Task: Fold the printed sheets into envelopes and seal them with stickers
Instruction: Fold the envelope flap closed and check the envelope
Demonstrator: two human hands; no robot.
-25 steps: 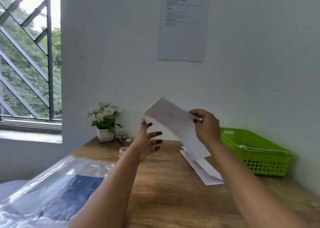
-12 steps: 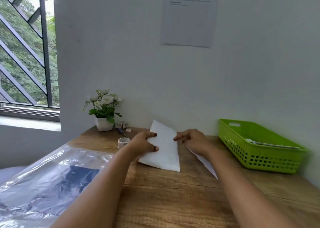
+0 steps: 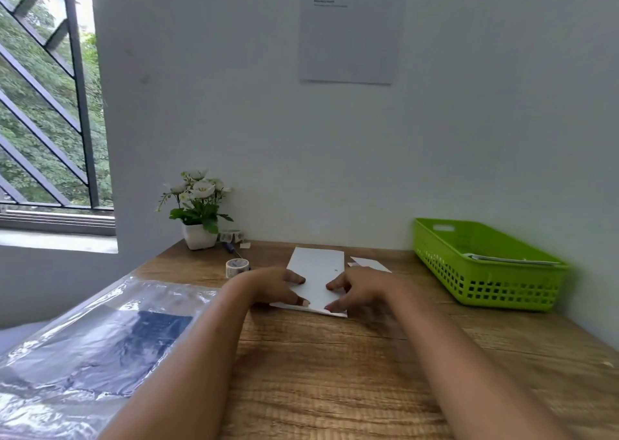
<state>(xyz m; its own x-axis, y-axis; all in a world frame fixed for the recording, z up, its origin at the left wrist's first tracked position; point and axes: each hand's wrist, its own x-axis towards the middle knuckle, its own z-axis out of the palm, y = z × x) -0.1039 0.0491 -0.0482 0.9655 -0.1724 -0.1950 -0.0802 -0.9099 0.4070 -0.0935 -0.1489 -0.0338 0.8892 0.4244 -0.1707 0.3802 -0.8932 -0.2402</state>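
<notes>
Mid-surface, our left hand (image 3: pixel 268 289) and right hand (image 3: pixel 361 289) press their fingertips on a sheet (image 3: pixel 318 267) lying flat, and they grip nothing. We judge the folding barely begun and the sealing still to do. Beyond them a roll (image 3: pixel 237 267) stands untouched, and spare sheets (image 3: pixel 370 264) lie near the far edge.

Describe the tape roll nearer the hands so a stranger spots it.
On the wooden table, look in front of the white flower pot at the wall. The tape roll lies just beyond the left hand, left of the white sheet. The other roll sits back beside the pot; this one is out in the open.
</notes>
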